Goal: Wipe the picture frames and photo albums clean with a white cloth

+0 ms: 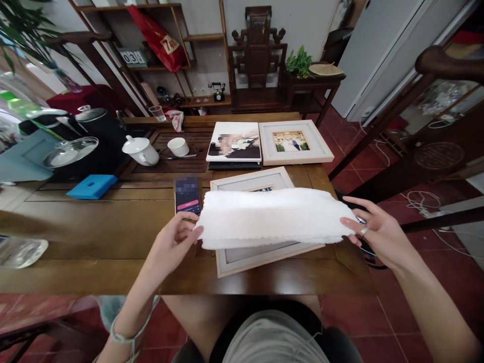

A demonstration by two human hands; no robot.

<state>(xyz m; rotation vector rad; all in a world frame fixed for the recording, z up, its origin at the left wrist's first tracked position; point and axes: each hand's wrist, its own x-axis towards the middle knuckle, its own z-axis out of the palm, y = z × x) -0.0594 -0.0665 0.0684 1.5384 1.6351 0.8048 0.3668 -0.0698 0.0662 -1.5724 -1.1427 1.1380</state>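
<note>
Both hands hold a folded white cloth (270, 218) stretched flat in the air over a white picture frame (260, 254) lying on the wooden table (113, 227). My left hand (174, 241) pinches the cloth's left end, fingers closed on it. At the right end, my right hand (372, 228), with a ring on one finger, grips the cloth between thumb and fingers. The cloth hides most of the frame's picture. A phone (187, 196) with a lit screen lies just left of the frame.
Further back lie a second white frame (295, 142) and a photo canvas (235, 141). A white teapot (140, 150), a cup (178, 146), a blue pad (93, 186) and metal lids (70, 151) stand at the left. White cables (423, 201) trail on the red tiled floor at the right.
</note>
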